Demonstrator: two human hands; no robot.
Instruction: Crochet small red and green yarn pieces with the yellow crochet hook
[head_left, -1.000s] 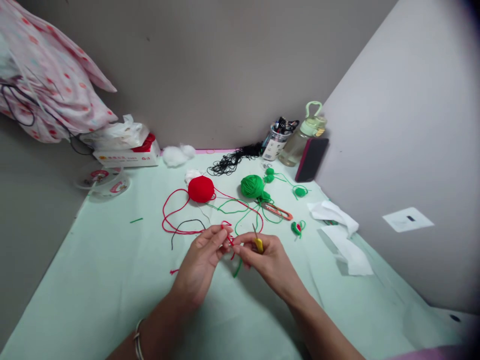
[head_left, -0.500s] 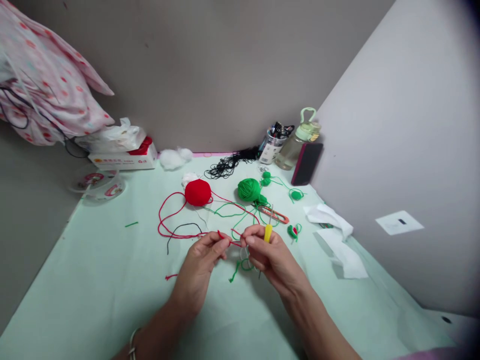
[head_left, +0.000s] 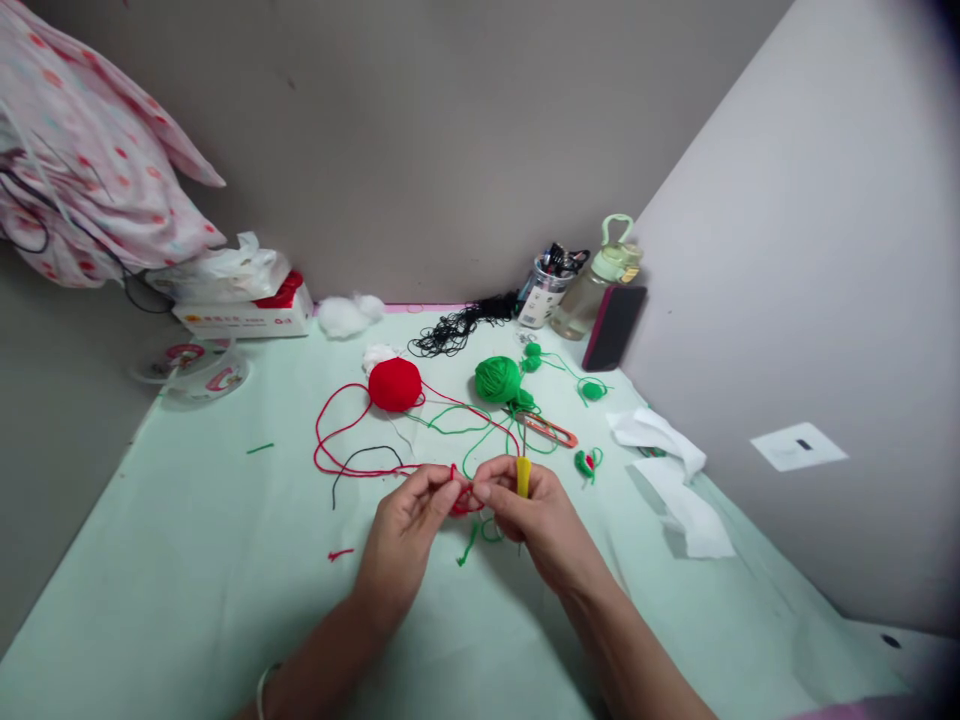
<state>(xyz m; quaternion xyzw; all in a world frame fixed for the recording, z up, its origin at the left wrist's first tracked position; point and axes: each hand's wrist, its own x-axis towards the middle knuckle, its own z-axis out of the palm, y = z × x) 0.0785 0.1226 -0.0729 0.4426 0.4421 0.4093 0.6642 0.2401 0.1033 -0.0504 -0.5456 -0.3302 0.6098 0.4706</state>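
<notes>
At the frame's lower centre, red yarn (head_left: 466,499) bridges the left hand (head_left: 403,528), which pinches it, and the right hand (head_left: 536,512), which grips a yellow-handled tool (head_left: 523,478), its long axis pointing up the frame.

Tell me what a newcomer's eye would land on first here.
Probably the bright red yarn ball, just left of centre on the pale green tabletop, with the green yarn ball to its right. Next, nearer the viewer, the left hand and right hand pinching red yarn, a yellow-handled tool upright in the right.
</notes>
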